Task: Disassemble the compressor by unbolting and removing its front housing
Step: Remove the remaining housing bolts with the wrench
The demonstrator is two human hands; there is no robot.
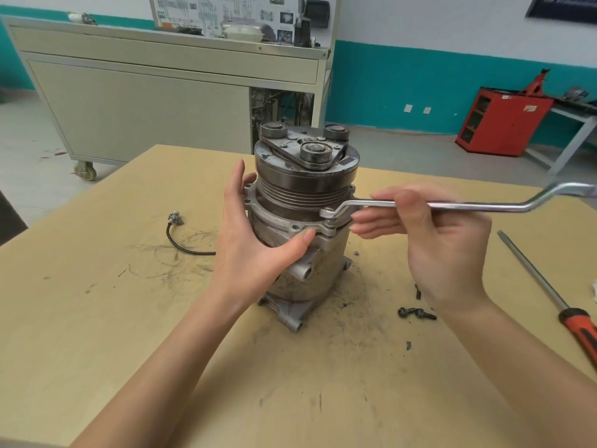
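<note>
The compressor [307, 279] stands upright on the wooden table [129, 318], pulley end up. Its front housing flange [281, 221] rings the body below the grooved pulley [303, 189]. My left hand [252, 240] wraps the compressor's left side, thumb pressed on the flange. My right hand [429, 234] holds the shank of a long offset ring wrench [468, 206]. The wrench's ring end sits over a bolt [329, 218] on the flange's right side. Two loose bolts [416, 313] lie on the table to the right of the compressor.
A screwdriver with a red and black handle [549, 295] lies at the table's right edge. A black cable with a connector [177, 234] lies left of the compressor. Beyond the table stand a grey wheeled cabinet [145, 101] and a red tool cabinet [504, 121].
</note>
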